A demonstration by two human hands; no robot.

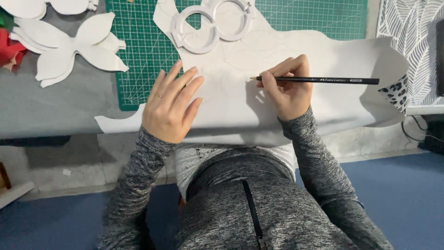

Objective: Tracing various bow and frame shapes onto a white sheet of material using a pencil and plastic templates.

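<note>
Left of the green cutting mat (138, 46) lie white petal cutouts (69, 46). Over the mat's lower edge spreads a white sheet (231, 106); the left hand (169, 106) rests flat on it, fingers spread wide. Right of it, the right hand (286, 90) pinches a black pencil (319, 80), tip touching the sheet.

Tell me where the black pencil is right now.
In the head view the black pencil lies level in the right hand, right of centre, its tip on the white sheet over the green cutting mat.
</note>
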